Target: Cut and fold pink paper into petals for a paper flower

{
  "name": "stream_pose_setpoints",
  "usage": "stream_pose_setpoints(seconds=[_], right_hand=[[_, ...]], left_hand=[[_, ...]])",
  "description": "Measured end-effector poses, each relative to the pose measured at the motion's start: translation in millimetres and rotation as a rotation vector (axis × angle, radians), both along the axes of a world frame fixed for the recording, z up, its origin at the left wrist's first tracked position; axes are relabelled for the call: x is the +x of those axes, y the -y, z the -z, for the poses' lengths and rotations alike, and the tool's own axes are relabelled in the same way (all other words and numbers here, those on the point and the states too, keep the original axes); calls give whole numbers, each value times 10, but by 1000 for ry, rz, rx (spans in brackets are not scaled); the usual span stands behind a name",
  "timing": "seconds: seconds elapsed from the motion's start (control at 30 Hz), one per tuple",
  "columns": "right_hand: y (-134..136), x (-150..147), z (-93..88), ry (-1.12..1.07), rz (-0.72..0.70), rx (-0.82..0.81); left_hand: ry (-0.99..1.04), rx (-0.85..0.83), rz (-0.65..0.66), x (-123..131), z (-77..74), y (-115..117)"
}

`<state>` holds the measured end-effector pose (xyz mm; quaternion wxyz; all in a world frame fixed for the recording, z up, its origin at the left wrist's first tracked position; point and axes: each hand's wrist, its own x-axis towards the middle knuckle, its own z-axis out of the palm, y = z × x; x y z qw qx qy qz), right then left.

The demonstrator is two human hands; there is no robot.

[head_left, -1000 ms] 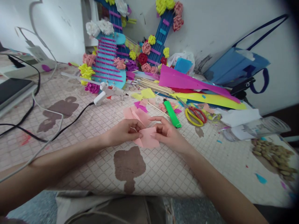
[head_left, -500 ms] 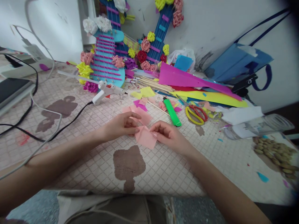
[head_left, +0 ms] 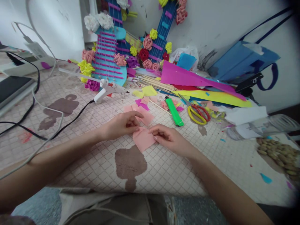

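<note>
A square of pink paper [head_left: 143,140] is held between both hands above the patterned tablecloth [head_left: 93,165]. My left hand [head_left: 125,124] pinches its upper left corner, the index finger reaching over the top. My right hand [head_left: 165,136] is closed on the right edge with thumb and fingertips. More pink paper pieces [head_left: 147,116] lie flat just beyond the fingers, partly covered by my left hand. Right of those rests a green utility knife [head_left: 173,111].
A white glue gun [head_left: 106,90] with a black cord stands at the left. Scissors [head_left: 197,115], wooden sticks [head_left: 157,83] and coloured paper [head_left: 187,76] lie behind. Flower-decorated paper models [head_left: 109,56] lean at the back. A clear bottle [head_left: 276,123] and peanuts [head_left: 278,154] are at the right.
The pink paper has turned a little and now lies flatter, its lower corner pointing towards me. Both hands stay on it, nearly in place. The whole view has shifted slightly.
</note>
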<state>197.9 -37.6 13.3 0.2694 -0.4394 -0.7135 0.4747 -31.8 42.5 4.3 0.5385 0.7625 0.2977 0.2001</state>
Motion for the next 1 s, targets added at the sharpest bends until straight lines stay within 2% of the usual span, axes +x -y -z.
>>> stream_pose_setpoints(seconds=[0.13, 0.27, 0.3, 0.37, 0.47, 0.63, 0.77, 0.87, 1.0], right_hand=[[-4, -10, -14, 74, 9, 61], [-1, -22, 15, 54, 98, 82], [0, -25, 27, 55, 125, 85], [0, -32, 53, 71, 167, 96], [-2, -51, 87, 85, 195, 104], [10, -86, 99, 100, 206, 214], [26, -92, 64, 118, 123, 240], [25, -71, 36, 174, 17, 253], [8, -14, 20, 228, -68, 248]], left_hand=[[32, 60, -5, 11, 14, -14], [28, 396, -220, 7, -59, 16], [15, 484, -223, 1, -88, 34], [-2, 601, -97, -10, -137, 85], [-38, 644, 79, -7, -154, 191], [-158, 713, 75, 60, -57, 370], [-187, 826, 71, 93, -1, 422], [-166, 859, 175, 77, 5, 386], [-122, 769, 268, 45, -10, 304]])
